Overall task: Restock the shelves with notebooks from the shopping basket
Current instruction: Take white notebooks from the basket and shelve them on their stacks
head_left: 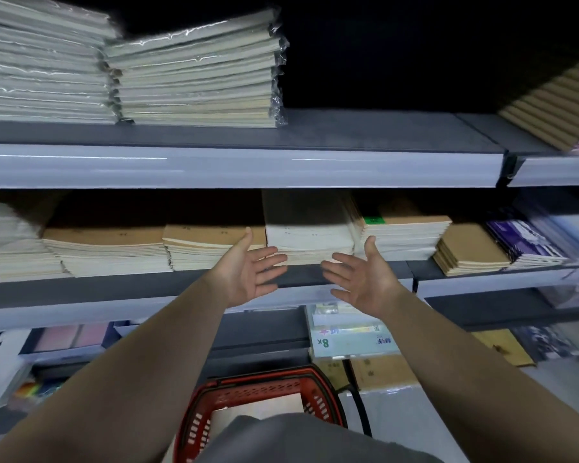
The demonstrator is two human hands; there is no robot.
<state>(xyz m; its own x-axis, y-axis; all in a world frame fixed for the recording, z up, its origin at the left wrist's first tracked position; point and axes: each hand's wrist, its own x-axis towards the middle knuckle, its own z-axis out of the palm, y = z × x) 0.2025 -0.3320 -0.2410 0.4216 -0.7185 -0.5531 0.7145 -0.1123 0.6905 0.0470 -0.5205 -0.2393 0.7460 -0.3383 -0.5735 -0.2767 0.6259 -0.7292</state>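
Two hands, left grip (251, 270) and right grip (361, 279), spread wide and empty before one white notebook stack (310, 242), while one red basket (318, 392) sits half hidden by grey clothing (298, 439).

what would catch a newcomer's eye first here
Two bare arms reach up the middle of the view, the left hand and right hand open with palms facing each other, just in front of a white stack of notebooks on the middle shelf. Below them sits a red shopping basket with a pale notebook inside, and plastic-wrapped stacks gleam on the top shelf at upper left.
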